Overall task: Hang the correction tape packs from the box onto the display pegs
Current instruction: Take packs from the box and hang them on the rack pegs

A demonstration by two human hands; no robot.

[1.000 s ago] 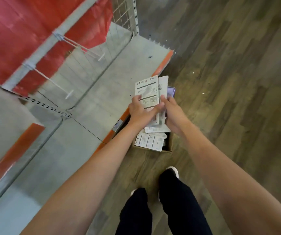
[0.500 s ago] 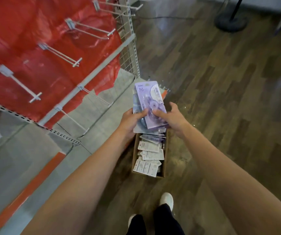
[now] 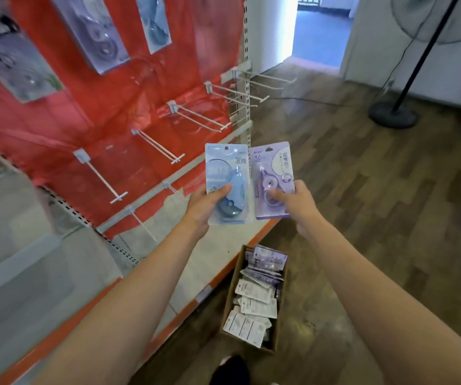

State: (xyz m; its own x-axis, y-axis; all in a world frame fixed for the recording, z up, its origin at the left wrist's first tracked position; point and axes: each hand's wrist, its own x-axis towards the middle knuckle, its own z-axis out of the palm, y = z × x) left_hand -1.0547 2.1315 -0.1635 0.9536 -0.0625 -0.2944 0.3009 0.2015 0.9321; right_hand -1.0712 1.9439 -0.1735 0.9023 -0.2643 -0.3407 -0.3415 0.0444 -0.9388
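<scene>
blue pack (image 3: 228, 184) in left grip (image 3: 207, 205).

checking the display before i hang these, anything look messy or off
The packs in the cardboard box on the floor lie jumbled, some face down. The red backing sheet is wrinkled and torn along its lower edge. The blue pack and purple pack look intact.

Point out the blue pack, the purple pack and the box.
blue pack (image 3: 223, 168): head view, upper part of the card above the left hand's thumb.
purple pack (image 3: 275, 165): head view, upper middle of the card, above the right hand.
box (image 3: 230, 294): head view, left cardboard wall.
</scene>
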